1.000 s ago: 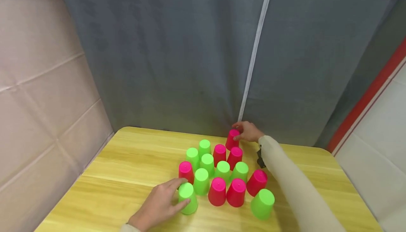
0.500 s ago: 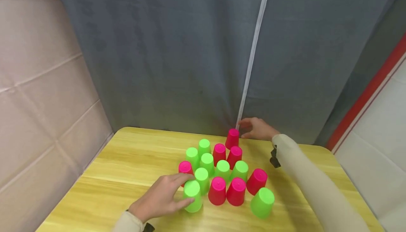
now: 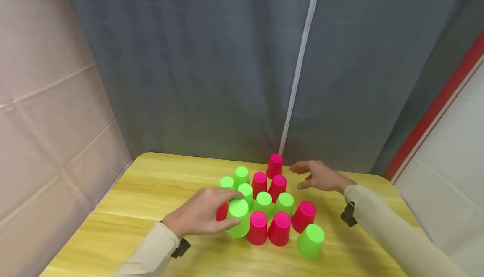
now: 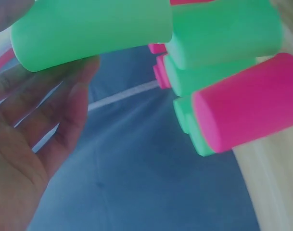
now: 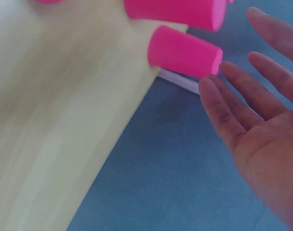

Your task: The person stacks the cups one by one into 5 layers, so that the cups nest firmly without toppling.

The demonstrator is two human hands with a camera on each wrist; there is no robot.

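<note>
Bright green plastic cup (image 3: 238, 217), upside down: I see it shifted from front-left edge into cluster, now against pink plastic cup (image 3: 258, 227) at its 3 o'clock. Left hand (image 3: 200, 216) wraps it, fingers curled on wall. Right hand (image 3: 322, 176), fingers loose, holding nothing, pulled back off far pink cup (image 3: 274, 165) at 12 o'clock; grouping tightens on yellow wooden table (image 3: 151, 184).
</note>
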